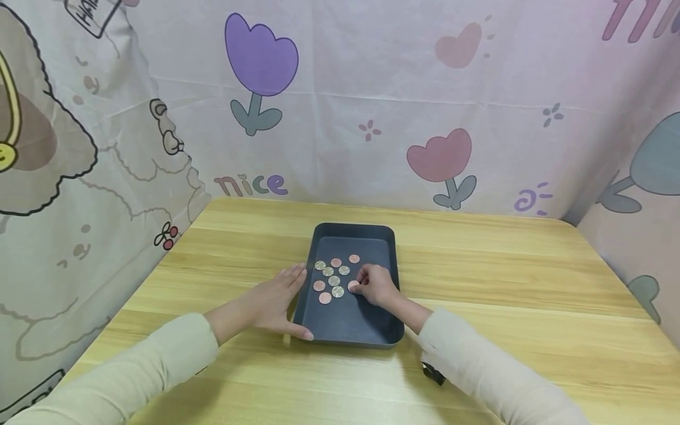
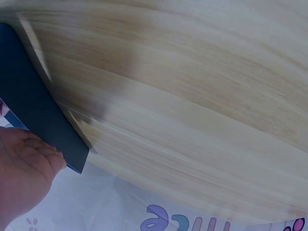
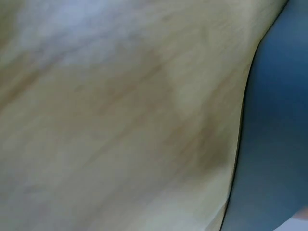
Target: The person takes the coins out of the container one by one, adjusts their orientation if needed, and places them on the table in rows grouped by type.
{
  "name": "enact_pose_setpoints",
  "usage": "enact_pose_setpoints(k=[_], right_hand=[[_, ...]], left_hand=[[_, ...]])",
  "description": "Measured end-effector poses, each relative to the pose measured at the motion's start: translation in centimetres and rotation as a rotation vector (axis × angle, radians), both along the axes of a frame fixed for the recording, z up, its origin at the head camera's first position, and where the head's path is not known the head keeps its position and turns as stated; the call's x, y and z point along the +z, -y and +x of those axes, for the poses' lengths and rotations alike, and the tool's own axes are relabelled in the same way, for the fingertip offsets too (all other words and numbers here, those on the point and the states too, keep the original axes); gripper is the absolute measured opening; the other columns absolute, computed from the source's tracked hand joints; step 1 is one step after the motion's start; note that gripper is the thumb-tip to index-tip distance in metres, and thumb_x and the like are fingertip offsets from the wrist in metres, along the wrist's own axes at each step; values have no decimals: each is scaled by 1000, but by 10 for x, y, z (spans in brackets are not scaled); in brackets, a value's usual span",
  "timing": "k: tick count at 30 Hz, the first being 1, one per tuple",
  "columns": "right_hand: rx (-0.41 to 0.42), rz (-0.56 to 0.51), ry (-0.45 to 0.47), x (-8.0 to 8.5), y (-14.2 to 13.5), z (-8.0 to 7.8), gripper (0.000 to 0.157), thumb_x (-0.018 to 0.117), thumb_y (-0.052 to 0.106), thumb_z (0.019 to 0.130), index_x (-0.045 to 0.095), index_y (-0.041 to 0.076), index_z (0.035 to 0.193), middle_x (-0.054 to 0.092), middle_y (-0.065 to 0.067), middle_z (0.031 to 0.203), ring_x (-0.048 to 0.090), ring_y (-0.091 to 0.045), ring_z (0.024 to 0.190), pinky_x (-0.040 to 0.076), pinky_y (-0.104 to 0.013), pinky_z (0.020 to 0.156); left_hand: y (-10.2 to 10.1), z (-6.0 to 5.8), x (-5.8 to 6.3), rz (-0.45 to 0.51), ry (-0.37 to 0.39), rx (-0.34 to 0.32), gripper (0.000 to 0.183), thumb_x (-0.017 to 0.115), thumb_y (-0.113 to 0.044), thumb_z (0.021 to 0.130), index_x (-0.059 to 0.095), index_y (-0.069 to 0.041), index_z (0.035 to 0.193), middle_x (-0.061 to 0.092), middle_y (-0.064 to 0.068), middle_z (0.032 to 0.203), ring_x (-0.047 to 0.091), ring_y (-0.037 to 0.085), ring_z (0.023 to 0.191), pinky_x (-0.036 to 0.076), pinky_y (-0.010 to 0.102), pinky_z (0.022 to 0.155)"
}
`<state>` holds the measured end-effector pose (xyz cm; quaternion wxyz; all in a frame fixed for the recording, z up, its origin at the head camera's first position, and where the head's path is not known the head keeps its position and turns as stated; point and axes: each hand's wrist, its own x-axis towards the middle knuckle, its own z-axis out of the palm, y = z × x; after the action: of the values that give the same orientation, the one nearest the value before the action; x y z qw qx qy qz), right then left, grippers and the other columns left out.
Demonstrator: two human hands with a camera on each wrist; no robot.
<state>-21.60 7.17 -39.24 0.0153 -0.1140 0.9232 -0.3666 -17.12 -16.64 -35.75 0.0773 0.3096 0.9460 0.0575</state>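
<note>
Wood table point(image 1: 504, 283), dark tray point(image 1: 345, 324), ten coins point(image 1: 334, 281).
Touching the tray's left side, a left hand point(image 1: 273, 298), loose, fingers straight. Over the tray, a right hand point(image 1: 378, 286), thumb and finger pinching one pink coin point(image 1: 353, 285). Close by on the tray's floor, nine others, gold and pink, seen only from the head. From each wrist, plain to see: the tray's smooth outer side. Behind, a pale cloth point(image 1: 340, 65) with "nice" point(image 1: 251, 185) on it, upside down from the left wrist; top left, "HA" point(image 1: 88, 10), cut off.
</note>
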Motion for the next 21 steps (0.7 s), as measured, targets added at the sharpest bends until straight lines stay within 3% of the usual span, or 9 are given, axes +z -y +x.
enact_pose_setpoints(k=[8,15,21], right_hand=[[-7,-38,-26,10,-9,0,19,67,6,83,63,2,65,56,-3,58,45,-9,52,35,-18,48],[-55,-195,122,23,-17,-5,14,65,6,84,68,-2,73,62,-4,66,47,-10,58,38,-19,51],[-104,-274,179,33,-33,-8,15,59,6,85,68,-5,83,65,-10,82,51,-13,69,41,-21,57]], left_hand=[[-1,-1,-1,-4,-7,-5,122,60,-76,65,22,10,142,17,28,151,20,41,140,24,46,114],[-1,-1,-1,4,1,0,122,61,-76,64,22,10,143,16,27,151,20,40,140,24,46,114],[-1,0,-1,7,2,2,122,61,-75,64,22,10,143,17,27,151,20,40,140,24,47,114]])
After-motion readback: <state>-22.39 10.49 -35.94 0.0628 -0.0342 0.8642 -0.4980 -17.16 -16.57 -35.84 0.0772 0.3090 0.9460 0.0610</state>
